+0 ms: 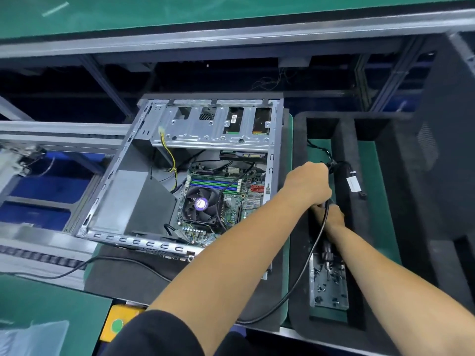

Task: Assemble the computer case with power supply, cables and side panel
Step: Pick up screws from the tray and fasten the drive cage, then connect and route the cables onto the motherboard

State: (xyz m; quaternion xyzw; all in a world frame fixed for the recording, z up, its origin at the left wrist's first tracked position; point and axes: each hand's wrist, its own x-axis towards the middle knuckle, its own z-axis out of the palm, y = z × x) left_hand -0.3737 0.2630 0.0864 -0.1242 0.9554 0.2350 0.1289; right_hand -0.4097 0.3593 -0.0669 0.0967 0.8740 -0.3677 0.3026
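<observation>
The open computer case point(123, 191) lies on its side, showing the motherboard point(231, 199) and CPU fan point(200, 204). My left hand point(307, 183) reaches right across the case's edge and grips a black cable point(314, 249) beside a black, white-labelled object point(347, 176) in the foam tray point(298, 253). Just below it, my right hand point(332, 218) curls its fingers on the same cable, partly hidden under my left wrist. The cable loops down toward the bench's front edge. A dark side panel point(442, 155) with a vent mesh stands at the right.
A clear tray of screws point(329, 286) sits in the foam tray's near slot. Yellow wires point(169, 155) hang inside the case. Another black cable point(84, 265) trails off left. A yellow box with a green button point(118, 325) sits near my body. Conveyor rails point(51, 134) run on the left.
</observation>
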